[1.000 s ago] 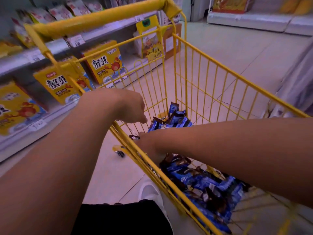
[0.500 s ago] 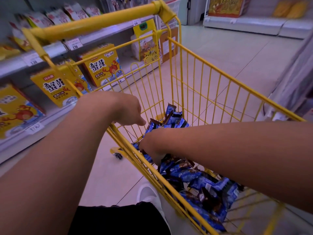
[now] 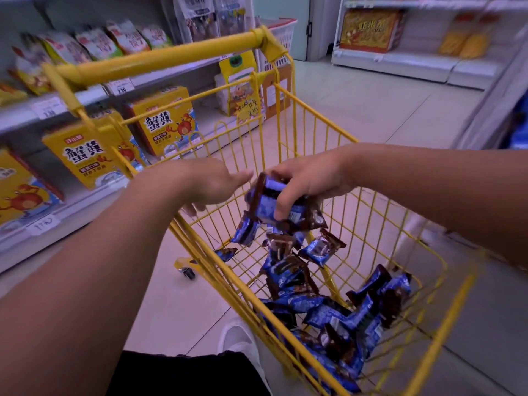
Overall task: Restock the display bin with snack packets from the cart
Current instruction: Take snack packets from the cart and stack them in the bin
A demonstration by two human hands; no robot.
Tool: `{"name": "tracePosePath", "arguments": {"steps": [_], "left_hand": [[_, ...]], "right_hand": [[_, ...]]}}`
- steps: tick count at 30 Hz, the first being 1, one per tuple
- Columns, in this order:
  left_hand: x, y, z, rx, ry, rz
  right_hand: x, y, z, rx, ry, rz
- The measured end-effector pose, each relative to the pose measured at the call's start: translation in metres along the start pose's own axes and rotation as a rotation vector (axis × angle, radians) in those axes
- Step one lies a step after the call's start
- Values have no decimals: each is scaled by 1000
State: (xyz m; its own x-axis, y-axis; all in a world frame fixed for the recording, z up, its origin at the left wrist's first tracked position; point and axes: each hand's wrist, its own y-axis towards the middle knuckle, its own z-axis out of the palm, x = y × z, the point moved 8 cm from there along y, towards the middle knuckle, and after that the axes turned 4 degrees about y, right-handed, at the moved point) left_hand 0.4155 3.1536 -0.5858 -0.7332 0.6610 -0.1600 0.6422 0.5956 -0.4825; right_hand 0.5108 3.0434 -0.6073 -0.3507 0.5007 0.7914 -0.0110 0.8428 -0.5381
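Clearly overloaded: right hand point(image 3: 307, 184) grip clamps a loose bunch of snack packets point(image 3: 274, 205) above the cart point(image 3: 311, 115), several dangling or falling beneath it at 6 o'clock. Left hand point(image 3: 211, 184) flat, fingers straight, holding nothing, at 9 o'clock of the bunch. More packets point(image 3: 337, 315) lie in the cart bottom. Display bin not in view. Risk: slick wrappers slide out mid-carry, drop through the wire onto the floor point(image 3: 371, 104); left hand needs to support underneath.
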Motion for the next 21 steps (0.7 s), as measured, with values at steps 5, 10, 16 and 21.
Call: {"name": "tracePosePath", "arguments": {"steps": [5,10,16,21], "left_hand": [[-87,-42,23,378,-970,236],[-202,-94,29,447,-1249,507],[-270,-117,48,403,-1386,597],[-299,-125,64,620,-1451,579]], "right_hand": [[9,-107,-42,-508,279,-297],[7,-216,-40,-1030,-463,-301],[-40,-303,-46,-1136,-281,-354],[-94,-348,-63,-1152,526,-501]]}}
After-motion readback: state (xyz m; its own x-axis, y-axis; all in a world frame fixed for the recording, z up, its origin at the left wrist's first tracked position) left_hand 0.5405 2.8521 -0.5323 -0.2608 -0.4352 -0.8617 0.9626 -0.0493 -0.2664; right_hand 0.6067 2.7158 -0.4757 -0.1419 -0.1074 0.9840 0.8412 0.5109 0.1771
